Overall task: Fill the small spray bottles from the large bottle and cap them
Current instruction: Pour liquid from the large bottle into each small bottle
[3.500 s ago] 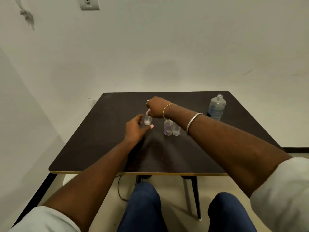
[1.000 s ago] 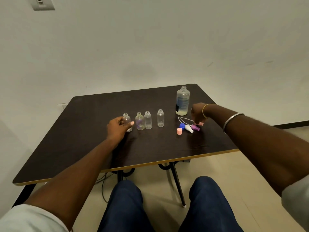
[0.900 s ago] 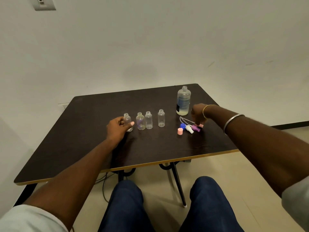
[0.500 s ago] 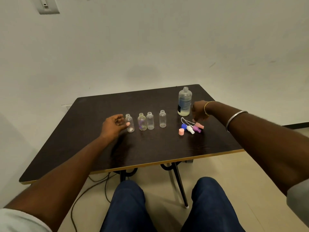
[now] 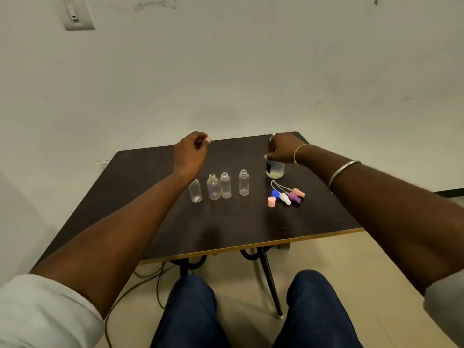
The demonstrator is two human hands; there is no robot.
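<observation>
Small bottles (image 5: pixel 225 185), four of them, stand upright in a row across the middle of the dark table (image 5: pixel 226 232), the middle two close together and the outer two a little apart. All are clear, and three show open, uncapped mouths. The second from my left has a purple tint inside, and the leftmost holds a pale speck at its base that I cannot identify. The large bottle (image 5: pixel 275 170) stands just right of the row, toward the far edge, with a shallow layer of pale liquid at the bottom. My right hand (image 5: pixel 281 148) is curled over its top, gripping the neck and hiding everything above the label. My left hand (image 5: pixel 192 153) hangs in the air above the left end of the row, fingers curled into a loose fist with nothing visible in them; its wrist covers the mouth of the leftmost bottle. In front of the large bottle lies a cluster of spray heads (image 5: pixel 285 198) in blue, white, purple and pink, thin tubes trailing back, with a pink cap (image 5: pixel 271 201) standing beside them. A gold bracelet (image 5: pixel 300 153) and a silver bangle (image 5: pixel 342 172) circle my right forearm. Cables (image 5: pixel 150 275) lie on the floor under the table, and my knees (image 5: pixel 190 310) are cut off at the lower edge.
</observation>
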